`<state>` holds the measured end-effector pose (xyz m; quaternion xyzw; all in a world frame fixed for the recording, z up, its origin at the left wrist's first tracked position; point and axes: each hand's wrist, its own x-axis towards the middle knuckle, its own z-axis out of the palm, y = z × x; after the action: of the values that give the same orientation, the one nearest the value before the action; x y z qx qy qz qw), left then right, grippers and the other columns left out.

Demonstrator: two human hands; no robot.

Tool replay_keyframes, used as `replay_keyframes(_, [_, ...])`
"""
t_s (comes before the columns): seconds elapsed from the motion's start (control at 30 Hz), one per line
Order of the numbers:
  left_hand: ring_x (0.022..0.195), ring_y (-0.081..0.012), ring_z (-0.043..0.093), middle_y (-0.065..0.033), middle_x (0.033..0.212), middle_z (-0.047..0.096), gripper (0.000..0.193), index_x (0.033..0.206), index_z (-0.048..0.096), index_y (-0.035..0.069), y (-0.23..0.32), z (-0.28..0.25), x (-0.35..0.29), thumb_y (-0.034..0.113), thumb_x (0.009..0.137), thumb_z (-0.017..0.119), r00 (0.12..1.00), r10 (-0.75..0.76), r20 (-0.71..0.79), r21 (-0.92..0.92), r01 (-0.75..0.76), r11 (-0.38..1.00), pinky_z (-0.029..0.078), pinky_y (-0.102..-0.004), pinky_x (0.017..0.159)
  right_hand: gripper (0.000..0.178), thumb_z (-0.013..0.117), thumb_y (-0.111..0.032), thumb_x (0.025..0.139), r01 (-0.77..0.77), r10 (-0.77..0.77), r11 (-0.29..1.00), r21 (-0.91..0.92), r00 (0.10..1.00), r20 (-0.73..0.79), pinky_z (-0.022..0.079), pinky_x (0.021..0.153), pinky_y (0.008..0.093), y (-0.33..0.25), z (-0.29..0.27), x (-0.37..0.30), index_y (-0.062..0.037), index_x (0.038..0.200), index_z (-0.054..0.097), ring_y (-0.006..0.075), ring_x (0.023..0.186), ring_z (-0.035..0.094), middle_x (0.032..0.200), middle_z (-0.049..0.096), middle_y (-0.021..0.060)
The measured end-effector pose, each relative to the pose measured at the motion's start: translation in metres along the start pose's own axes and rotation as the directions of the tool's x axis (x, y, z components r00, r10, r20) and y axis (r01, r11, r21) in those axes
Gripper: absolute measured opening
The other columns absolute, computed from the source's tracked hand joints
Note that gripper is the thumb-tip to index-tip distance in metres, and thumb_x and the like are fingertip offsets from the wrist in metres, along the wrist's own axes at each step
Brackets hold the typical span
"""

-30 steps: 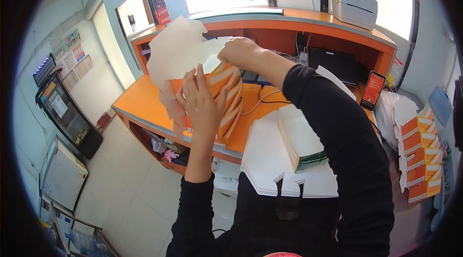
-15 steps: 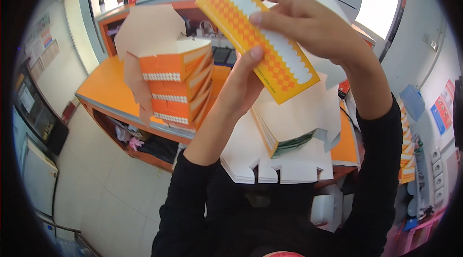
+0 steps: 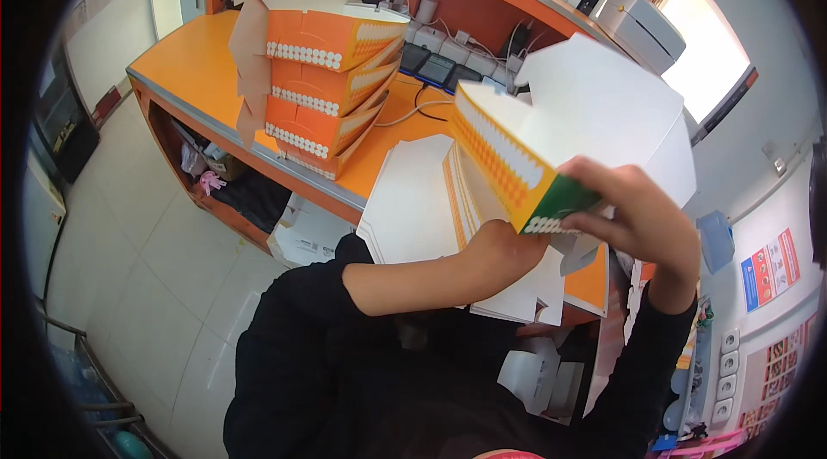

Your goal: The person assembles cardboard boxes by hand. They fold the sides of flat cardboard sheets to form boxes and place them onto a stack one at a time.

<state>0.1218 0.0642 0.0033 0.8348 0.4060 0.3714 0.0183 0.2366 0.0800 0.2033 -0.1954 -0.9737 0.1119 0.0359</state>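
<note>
A folding cardboard food box [image 3: 500,162], yellow and orange with a green end, is held tilted over the orange counter, its large white lid [image 3: 603,106] standing open behind it. My right hand [image 3: 633,209] pinches the green end, thumb outside near the bottom edge. Bent at the wrist, my left hand [image 3: 508,248] reaches under the near side of the box; its fingers are hidden behind the carton. Below lies a stack of flat white box blanks [image 3: 401,201] with orange-patterned edges, partly covered by my arm and the box.
Several folded orange boxes [image 3: 301,76] are stacked with lids up on the left of the counter [image 3: 185,58]. Power adapters, cables and dark handheld devices [image 3: 435,71] lie at the back. A grey-white machine [image 3: 637,24] stands at the back right. Shelves under the counter hold bags.
The box has come down and turned, now showing its green end and open lid. My right hand has moved lower, onto that end; my left hand has gone under the box. The view has shifted.
</note>
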Motion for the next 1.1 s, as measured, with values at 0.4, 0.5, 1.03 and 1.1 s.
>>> replay_keyframes(0.4, [0.082, -0.0223, 0.054, -0.0100, 0.081, 0.051, 0.035, 0.105, 0.062, -0.009, 0.036, -0.012, -0.009, 0.010, 0.076, 0.055, 0.964, 0.216, -0.155, 0.640, -0.068, 0.765, 0.047, -0.0314, 0.073, 0.034, 0.070, -0.009, 0.077, -0.204, 0.203, 0.979, 0.000, 0.974, 0.104, 0.049, 0.072, 0.0396, 0.040, 0.041, 0.018, -0.0042, 0.105, 0.051, 0.0366, 0.079, 0.062, 0.082, 0.064, 0.0175])
replay_keyframes(0.5, [0.081, -0.0223, 0.053, -0.0094, 0.079, 0.050, 0.028, 0.096, 0.063, -0.007, 0.038, -0.014, -0.010, 0.009, 0.074, 0.056, 0.979, 0.155, -0.130, 0.587, -0.050, 0.808, 0.047, -0.0317, 0.073, 0.035, 0.071, -0.009, 0.075, -0.145, 0.153, 0.979, -0.143, 0.987, 0.049, 0.050, 0.072, 0.0396, 0.037, 0.048, 0.013, -0.0051, 0.104, 0.051, 0.0351, 0.078, 0.063, 0.080, 0.064, 0.0160])
replay_keyframes(1.03, [0.082, -0.0220, 0.057, -0.0119, 0.088, 0.054, 0.014, 0.083, 0.063, -0.003, 0.028, -0.015, -0.001, 0.003, 0.071, 0.060, 0.991, 0.135, -0.020, 0.342, -0.120, 0.932, 0.049, -0.0305, 0.067, 0.016, 0.068, -0.007, 0.069, -0.250, 0.243, 0.878, -0.409, 0.968, -0.070, 0.052, 0.070, 0.0395, 0.050, 0.067, 0.002, -0.0061, 0.085, 0.067, 0.0314, 0.077, 0.065, 0.076, 0.066, 0.0128])
replay_keyframes(1.1, [0.092, -0.0253, 0.057, -0.0149, 0.099, 0.054, 0.021, 0.091, 0.062, -0.004, 0.023, -0.029, -0.008, 0.003, 0.072, 0.063, 0.948, 0.251, -0.194, 0.358, -0.169, 0.918, 0.049, -0.0332, 0.073, 0.016, 0.069, -0.008, 0.069, -0.278, 0.280, 0.883, -0.379, 0.959, -0.051, 0.051, 0.070, 0.0397, 0.051, 0.068, -0.003, -0.0051, 0.084, 0.066, 0.0320, 0.077, 0.064, 0.075, 0.066, 0.0126])
